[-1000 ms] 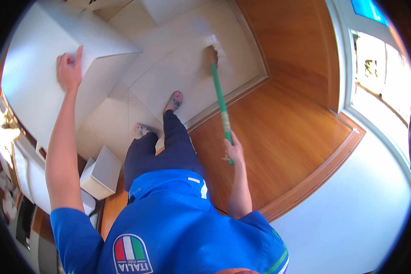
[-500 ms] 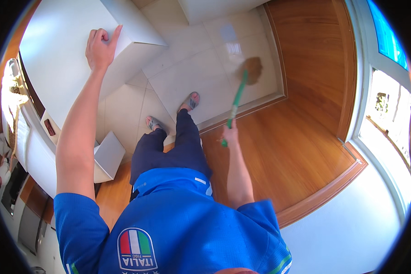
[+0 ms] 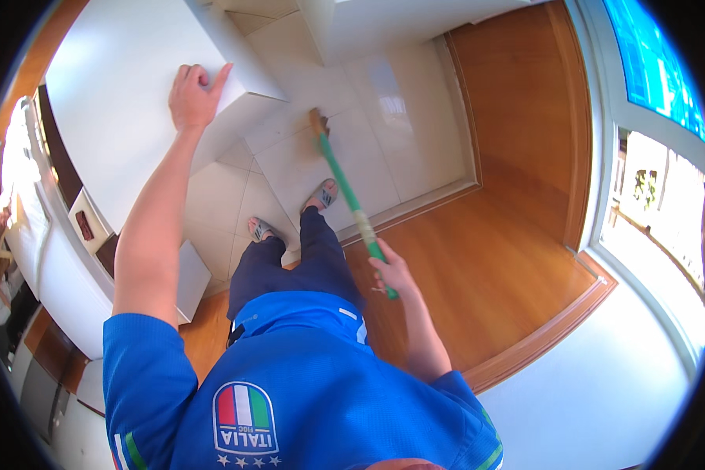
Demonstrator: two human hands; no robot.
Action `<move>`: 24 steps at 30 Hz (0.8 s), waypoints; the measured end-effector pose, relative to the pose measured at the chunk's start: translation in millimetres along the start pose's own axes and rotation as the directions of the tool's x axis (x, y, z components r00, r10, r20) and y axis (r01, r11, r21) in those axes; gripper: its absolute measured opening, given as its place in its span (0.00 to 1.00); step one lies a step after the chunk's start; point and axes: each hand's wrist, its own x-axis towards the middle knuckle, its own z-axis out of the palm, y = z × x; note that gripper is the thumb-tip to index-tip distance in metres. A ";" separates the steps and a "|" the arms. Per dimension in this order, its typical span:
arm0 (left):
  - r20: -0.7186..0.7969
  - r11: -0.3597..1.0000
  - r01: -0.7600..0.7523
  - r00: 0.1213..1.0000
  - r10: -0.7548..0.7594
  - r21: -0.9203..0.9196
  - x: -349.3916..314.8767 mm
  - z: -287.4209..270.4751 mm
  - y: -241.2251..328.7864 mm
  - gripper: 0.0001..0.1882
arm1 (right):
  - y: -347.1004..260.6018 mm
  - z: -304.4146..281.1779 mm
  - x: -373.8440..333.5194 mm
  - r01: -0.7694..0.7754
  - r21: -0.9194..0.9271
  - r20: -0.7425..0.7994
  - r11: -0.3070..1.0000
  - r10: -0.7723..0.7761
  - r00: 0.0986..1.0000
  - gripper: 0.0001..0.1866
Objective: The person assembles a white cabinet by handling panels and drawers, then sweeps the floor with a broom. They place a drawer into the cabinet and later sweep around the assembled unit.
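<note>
My right hand is wrapped round the green handle of a broom, near its top end. The handle slants away up and to the left, and its brown head is over the pale floor tiles, just beyond my right foot. My left hand is at the top of a white cabinet, close to its corner. Its fingers are curled in and the thumb sticks out, with nothing visible in it. Whether it presses on the cabinet I cannot tell.
My sandalled feet stand on the tiled floor. A raised wooden ledge lies at the right, with a wooden panel beyond it. Another white cabinet stands at the far side. A window is at the right.
The broom head has swept left across the tiles, from near the wooden panel to in front of my feet. My right hand has moved slightly nearer. The left hand keeps its curled shape.
</note>
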 end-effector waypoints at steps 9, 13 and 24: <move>0.016 1.000 -0.008 1.000 0.008 -0.012 1.9 -6.4 1.2 0.31 | -106.7 -41.9 137.6 0.273 -0.372 -0.375 0.887 -0.412 0.830 0.38; -0.001 1.000 -0.015 1.000 0.015 -0.022 4.3 -2.6 -0.7 0.31 | -78.5 -5.3 219.7 0.210 -0.534 -0.266 0.819 -0.399 0.878 0.41; 0.023 0.999 0.020 1.000 -0.019 -0.031 0.0 -5.2 -5.6 0.33 | -6.7 152.4 101.7 0.111 -0.649 0.103 0.753 -0.057 0.993 0.40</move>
